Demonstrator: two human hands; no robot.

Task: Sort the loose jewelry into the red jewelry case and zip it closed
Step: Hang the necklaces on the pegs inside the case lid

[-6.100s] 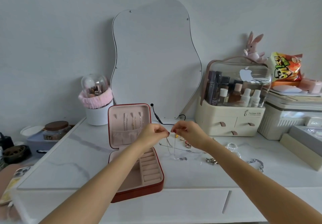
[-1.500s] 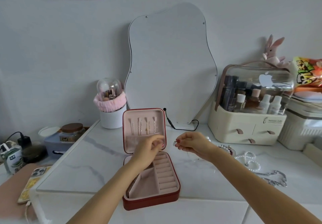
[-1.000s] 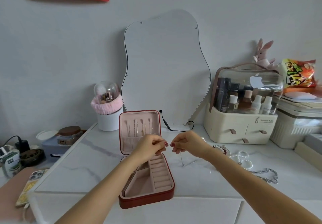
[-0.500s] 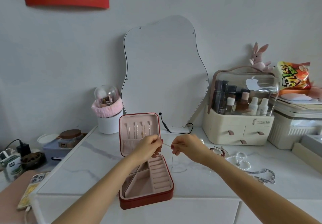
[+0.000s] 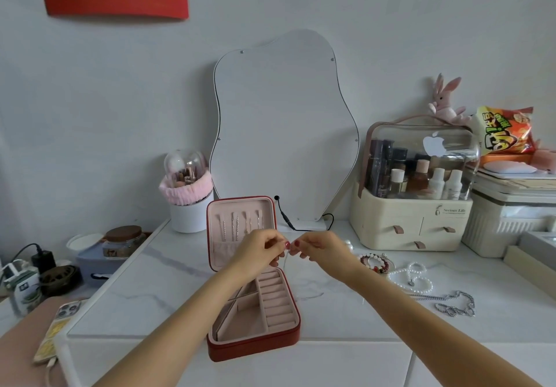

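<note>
The red jewelry case (image 5: 255, 347) lies open on the white marble table, its pink lid (image 5: 240, 206) standing upright with several thin chains hung inside. My left hand (image 5: 258, 254) and my right hand (image 5: 319, 251) meet fingertip to fingertip just above the case's right edge. Both pinch the ends of a fine silver necklace (image 5: 285, 266), which hangs down between them and trails onto the table. Loose on the table to the right lie a red bead bracelet (image 5: 376, 263), a pearl necklace (image 5: 412, 278) and a chunky silver chain (image 5: 454, 304).
A wavy mirror (image 5: 285, 128) leans on the wall behind the case, its black cable (image 5: 288, 221) trailing on the table. A brush holder (image 5: 188, 194) stands back left, a cosmetics organiser (image 5: 415, 206) back right. A phone (image 5: 57, 329) lies at the table's left edge.
My hands have come closer together, fingertips now nearly touching, and the thin necklace hangs shorter between them. The view has shifted slightly.
</note>
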